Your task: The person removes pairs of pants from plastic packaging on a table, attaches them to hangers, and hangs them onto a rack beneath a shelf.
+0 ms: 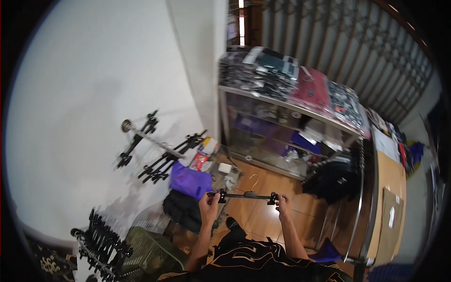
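A black clip hanger (239,196) with a metal hook is stretched level in front of me, over the tiled floor. My left hand (209,207) is closed on its left end, beside the clip there. At the other end, the fingers of my right hand (284,206) are closed around the tip by the right clip. Nothing hangs from either clip. Just beyond my left hand lies a purple bag (190,180), with a black bundle (182,210) below it.
Wall rods carry black hangers (174,157) and a dense row of more hangers (103,246). A green crate (152,251) sits at lower left. Ahead stands a glass cabinet (263,162) topped with packed garments (310,87). At right is a wooden-topped counter (389,175) with cardboard (391,225).
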Available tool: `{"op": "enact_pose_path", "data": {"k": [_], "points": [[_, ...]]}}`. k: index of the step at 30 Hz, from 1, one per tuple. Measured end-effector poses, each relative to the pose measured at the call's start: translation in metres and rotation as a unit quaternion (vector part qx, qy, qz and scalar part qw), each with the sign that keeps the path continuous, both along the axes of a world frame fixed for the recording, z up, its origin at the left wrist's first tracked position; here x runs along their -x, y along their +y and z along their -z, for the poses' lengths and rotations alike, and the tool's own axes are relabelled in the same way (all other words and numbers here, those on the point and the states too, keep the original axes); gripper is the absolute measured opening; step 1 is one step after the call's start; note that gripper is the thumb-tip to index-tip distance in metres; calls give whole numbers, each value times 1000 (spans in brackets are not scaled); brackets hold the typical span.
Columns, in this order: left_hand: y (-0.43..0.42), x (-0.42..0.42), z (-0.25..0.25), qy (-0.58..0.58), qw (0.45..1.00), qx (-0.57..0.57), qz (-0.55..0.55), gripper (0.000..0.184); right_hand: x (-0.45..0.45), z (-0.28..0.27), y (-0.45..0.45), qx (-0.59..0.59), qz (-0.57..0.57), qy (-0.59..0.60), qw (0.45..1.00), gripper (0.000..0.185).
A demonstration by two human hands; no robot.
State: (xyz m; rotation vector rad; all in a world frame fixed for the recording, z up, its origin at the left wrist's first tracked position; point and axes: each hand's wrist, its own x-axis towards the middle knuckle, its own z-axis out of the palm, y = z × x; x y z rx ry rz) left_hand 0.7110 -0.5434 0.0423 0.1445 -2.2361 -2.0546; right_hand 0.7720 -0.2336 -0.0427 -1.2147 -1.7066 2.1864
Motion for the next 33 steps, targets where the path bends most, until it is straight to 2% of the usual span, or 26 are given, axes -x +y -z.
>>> {"op": "enact_pose_path", "data": {"k": [3,9,13,18,21,27,33], "points": [[56,-25,-3,-20,993,37,113,20,-93,3,44,-6,86,-5,996,16],[196,-121,5,-19,960,-47,277,20,-295,-15,118,-8,262,50,964,13],[278,-214,7,-54,919,-87,381,19,-435,-37,149,-35,375,79,923,14],[359,-322,2,-106,847,-111,509,24,-583,-73,150,-66,510,47,856,20],[396,-369,6,-119,798,-120,578,37,-647,-78,138,-71,579,54,811,28],[460,-438,-5,-118,735,-101,660,34,-711,-70,108,-56,684,112,719,33],[530,-496,4,-146,691,-66,704,30,-767,-77,138,-74,750,95,651,27]]}}
